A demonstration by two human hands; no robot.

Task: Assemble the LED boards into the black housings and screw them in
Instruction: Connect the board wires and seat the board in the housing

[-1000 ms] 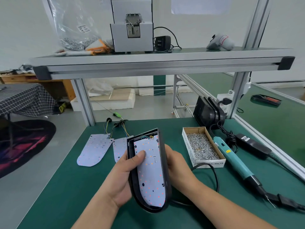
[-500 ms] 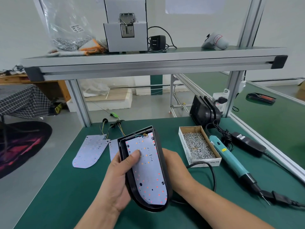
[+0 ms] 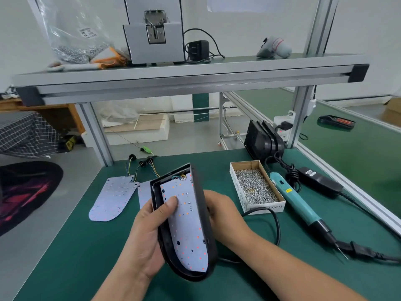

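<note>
I hold a black housing (image 3: 207,227) tilted above the green table, its open side toward me. A white LED board (image 3: 187,227) with red and orange dots lies inside it. My left hand (image 3: 145,240) grips the housing's left wall, thumb pressing on the board. My right hand (image 3: 223,216) cups the housing from behind on the right; its fingers are hidden. Two loose LED boards (image 3: 112,196) with coloured wires lie flat on the table to the left. Further black housings (image 3: 263,140) stand stacked at the back right.
A cardboard box of screws (image 3: 253,185) sits right of my hands. Beside it lies a teal electric screwdriver (image 3: 297,203) with its black power adapter (image 3: 319,181) and cable. An aluminium shelf (image 3: 191,77) spans overhead. The table's left edge drops to the floor.
The housing with its board has tilted a little further toward me in both hands. My left thumb has slid slightly along the board. My view has shifted down and nearer.
</note>
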